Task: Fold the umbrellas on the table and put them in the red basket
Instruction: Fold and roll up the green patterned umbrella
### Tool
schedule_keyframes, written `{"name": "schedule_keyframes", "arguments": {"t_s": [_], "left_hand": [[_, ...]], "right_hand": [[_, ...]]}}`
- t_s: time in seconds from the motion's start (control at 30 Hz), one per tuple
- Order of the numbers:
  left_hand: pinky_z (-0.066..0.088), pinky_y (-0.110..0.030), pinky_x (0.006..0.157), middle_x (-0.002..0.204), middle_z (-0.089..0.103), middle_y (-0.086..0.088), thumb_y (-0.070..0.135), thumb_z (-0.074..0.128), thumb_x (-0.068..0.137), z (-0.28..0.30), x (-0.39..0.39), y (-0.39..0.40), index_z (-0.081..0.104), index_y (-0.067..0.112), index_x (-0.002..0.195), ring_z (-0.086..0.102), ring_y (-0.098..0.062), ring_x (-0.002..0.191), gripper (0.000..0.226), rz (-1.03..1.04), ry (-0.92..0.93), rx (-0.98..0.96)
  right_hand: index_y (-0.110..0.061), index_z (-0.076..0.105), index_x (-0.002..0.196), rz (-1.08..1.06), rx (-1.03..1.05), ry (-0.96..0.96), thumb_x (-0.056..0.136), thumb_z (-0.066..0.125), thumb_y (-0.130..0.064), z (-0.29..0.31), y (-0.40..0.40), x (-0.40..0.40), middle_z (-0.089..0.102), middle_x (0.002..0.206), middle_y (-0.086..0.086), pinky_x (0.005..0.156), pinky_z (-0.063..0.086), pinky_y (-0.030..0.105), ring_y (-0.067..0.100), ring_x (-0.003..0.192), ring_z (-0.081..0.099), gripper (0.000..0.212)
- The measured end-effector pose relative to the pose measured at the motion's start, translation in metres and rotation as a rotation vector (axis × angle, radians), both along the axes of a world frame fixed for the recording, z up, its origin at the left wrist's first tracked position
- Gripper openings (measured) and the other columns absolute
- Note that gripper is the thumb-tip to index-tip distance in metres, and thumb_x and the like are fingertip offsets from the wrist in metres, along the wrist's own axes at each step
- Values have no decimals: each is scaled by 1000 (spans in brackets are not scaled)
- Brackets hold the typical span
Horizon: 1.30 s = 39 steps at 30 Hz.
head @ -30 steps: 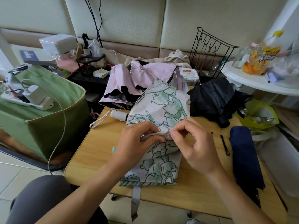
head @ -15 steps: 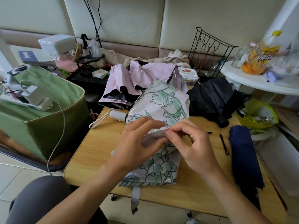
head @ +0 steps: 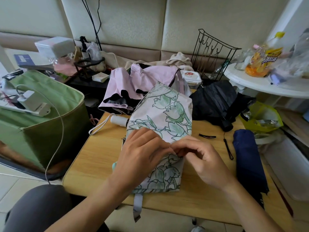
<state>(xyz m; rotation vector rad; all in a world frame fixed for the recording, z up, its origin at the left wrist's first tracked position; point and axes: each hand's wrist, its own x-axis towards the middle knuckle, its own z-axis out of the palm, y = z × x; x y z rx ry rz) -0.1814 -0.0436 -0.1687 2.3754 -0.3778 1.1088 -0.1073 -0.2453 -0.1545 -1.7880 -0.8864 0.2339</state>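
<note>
I count four umbrellas. My left hand (head: 142, 153) and right hand (head: 203, 159) both pinch the floral umbrella (head: 164, 118); pink umbrella (head: 142, 82) and black umbrella (head: 215, 101) beyond them, navy umbrella (head: 247, 158) right.

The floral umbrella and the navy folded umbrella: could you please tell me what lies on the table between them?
In the head view, a black hair clip and a thin black strap lie there on bare wood.
</note>
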Motion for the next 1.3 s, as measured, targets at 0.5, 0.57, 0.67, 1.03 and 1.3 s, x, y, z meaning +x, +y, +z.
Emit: {"name": "schedule_keyframes", "arguments": {"t_s": [0.5,0.57,0.67,1.03,1.3], "left_hand": [[44,-33,76,85,65,0,22,74,97,-2,-18,-34,76,14,84,63,-23,84,16,-11,-102,176],[44,-32,76,84,65,0,21,74,96,-3,-20,-36,76,14,83,63,-23,83,15,-17,-109,193],[46,-34,73,81,63,0,21,72,97,-6,-20,-35,74,13,81,61,-24,79,18,-38,-84,228],[45,-38,66,77,54,-1,20,66,100,-18,-23,-39,66,13,75,53,-25,73,26,-58,-14,290],[46,-39,66,78,56,-2,20,66,101,-21,-22,-39,67,13,77,54,-26,73,25,-70,-14,299]], "right_hand": [[-24,70,132,238,-253,-162,82,52,3,-9,-12,12,50,150,-5,121,34,31,12,147,39,59],[-20,69,133,284,-345,-244,82,55,5,-19,-14,17,48,153,-9,123,29,30,9,149,34,59],[-24,60,143,307,-540,-295,87,55,2,-30,-13,18,47,153,-12,125,22,28,4,148,28,62],[-33,29,159,266,-571,-471,93,60,-8,-30,12,12,30,162,-11,124,27,27,5,150,26,76],[-28,45,149,176,-678,-423,105,49,-16,-20,19,7,35,127,-32,103,27,8,-9,120,35,46]]}}
